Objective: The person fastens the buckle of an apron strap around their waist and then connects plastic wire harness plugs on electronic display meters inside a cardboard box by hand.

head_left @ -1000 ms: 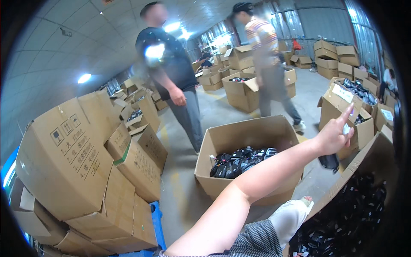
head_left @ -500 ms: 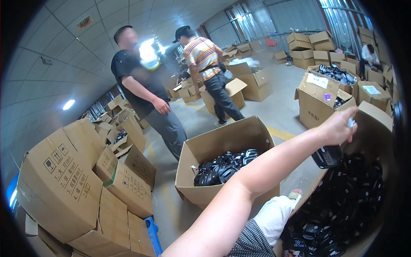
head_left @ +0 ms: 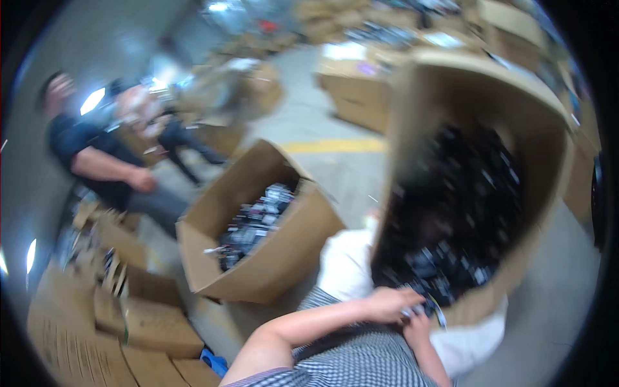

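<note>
My left hand (head_left: pixel 392 304) and my right hand (head_left: pixel 418 327) meet low in front of my body, at the near edge of a tall cardboard box (head_left: pixel 474 315). Both hands look closed, fingers curled together around something small and dark that blur and the fingers mostly hide. A pale cable-like strip (head_left: pixel 441 317) sticks out beside them. Inside the box lies a heap of black plastic device housings (head_left: pixel 451 213), smeared by motion, with some greyer pieces near my hands.
To the left stands another open box (head_left: pixel 284 258) with dark and silvery parts (head_left: pixel 258 219). A person in black (head_left: pixel 103 155) and one in stripes (head_left: pixel 142 113) are beyond it. Stacked cartons (head_left: pixel 148 322) fill the lower left; a carton (head_left: pixel 354 90) stands farther back.
My left hand has come back from the right box's far side to meet my right hand at its near edge. The black device hanging below it no longer shows. The view has swung right.
</note>
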